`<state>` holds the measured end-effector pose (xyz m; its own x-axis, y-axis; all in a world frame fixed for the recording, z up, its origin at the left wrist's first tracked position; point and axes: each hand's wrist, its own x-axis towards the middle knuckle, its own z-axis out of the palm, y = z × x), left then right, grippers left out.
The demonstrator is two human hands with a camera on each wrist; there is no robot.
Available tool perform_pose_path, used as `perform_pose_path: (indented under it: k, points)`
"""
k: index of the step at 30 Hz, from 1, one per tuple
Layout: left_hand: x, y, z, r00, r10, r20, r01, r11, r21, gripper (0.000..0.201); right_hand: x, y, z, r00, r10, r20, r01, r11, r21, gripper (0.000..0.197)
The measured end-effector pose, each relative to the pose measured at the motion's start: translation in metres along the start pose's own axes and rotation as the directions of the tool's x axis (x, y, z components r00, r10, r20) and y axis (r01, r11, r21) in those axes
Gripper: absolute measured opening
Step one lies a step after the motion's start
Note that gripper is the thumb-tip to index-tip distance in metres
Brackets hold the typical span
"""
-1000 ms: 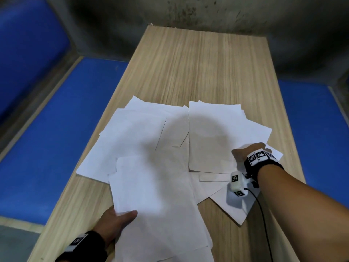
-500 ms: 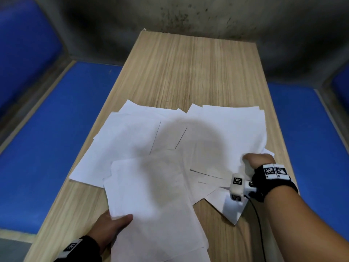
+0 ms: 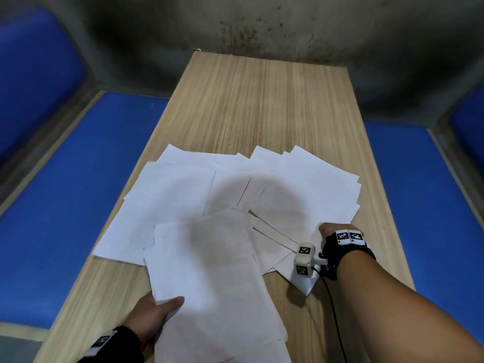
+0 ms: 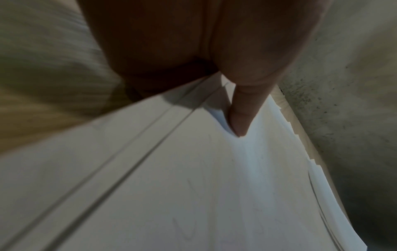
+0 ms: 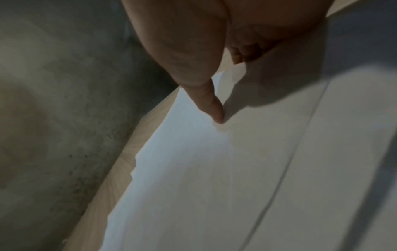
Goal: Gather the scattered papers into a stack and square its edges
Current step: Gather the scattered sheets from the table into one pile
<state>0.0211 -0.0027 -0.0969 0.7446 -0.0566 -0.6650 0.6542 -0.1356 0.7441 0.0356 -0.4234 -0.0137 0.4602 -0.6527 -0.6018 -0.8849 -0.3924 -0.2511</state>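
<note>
Several white papers point(image 3: 180, 195) lie fanned and overlapping across the near half of the wooden table point(image 3: 262, 100). My left hand point(image 3: 154, 310) pinches the near-left corner of the closest sheets point(image 3: 214, 284), its thumb point(image 4: 242, 115) pressed on top of the paper point(image 4: 214, 186). My right hand point(image 3: 331, 230) grips the near edge of the right-hand sheets point(image 3: 314, 184). Its thumb point(image 5: 210, 101) lies on the top sheet point(image 5: 214, 186), and the fingers curl underneath. The sheets' edges are uneven and point different ways.
Blue padded benches run along the left point(image 3: 78, 179) and right point(image 3: 419, 179) sides of the table. A stained grey wall point(image 3: 262, 22) stands at its far end. One paper corner point(image 3: 306, 284) sticks out near my right wrist. The table's far half is bare wood.
My right hand has drawn back toward me and turned the right-hand sheets clockwise, bunching them together. My left hand has kept its pinch on the near sheets.
</note>
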Motion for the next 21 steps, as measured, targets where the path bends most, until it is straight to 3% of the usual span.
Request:
perform_pose_path:
  k: [1, 5, 9, 14, 18, 20, 21]
  points:
    - [0.0, 0.0, 0.0, 1.0, -0.002, -0.002, 0.002, 1.0, -0.011, 0.03, -0.004, -0.003, 0.002, 1.0, -0.029, 0.0, 0.029, 0.988, -0.15, 0.033]
    - [-0.001, 0.003, 0.003, 1.0, -0.001, -0.001, 0.001, 1.0, -0.027, 0.031, -0.01, -0.016, 0.016, 0.992, -0.114, 0.059, 0.129, 0.866, -0.483, 0.016]
    - [-0.003, 0.004, 0.004, 1.0, -0.017, 0.016, 0.018, 0.998, -0.06, 0.026, 0.003, -0.026, 0.024, 0.982, -0.136, 0.127, 0.185, 0.797, -0.575, 0.014]
    - [0.005, -0.002, -0.002, 1.0, -0.01, -0.015, 0.01, 1.0, -0.016, 0.042, -0.013, -0.034, 0.014, 0.983, -0.181, 0.026, 0.177, 0.907, -0.382, 0.015]
    - [0.002, 0.001, -0.001, 0.999, -0.022, -0.028, 0.023, 1.0, 0.011, 0.038, -0.019, -0.026, 0.009, 0.988, -0.149, -0.037, 0.142, 0.979, -0.145, 0.029]
    - [0.001, 0.003, 0.0, 0.999, -0.023, -0.029, 0.023, 1.0, 0.02, 0.039, -0.019, -0.015, 0.003, 0.982, -0.178, -0.058, 0.173, 0.982, -0.077, 0.013]
    - [0.001, 0.003, 0.0, 0.999, -0.031, -0.031, 0.032, 0.999, 0.027, 0.045, -0.015, -0.01, 0.0, 0.973, -0.179, -0.145, 0.179, 0.984, -0.013, 0.012]
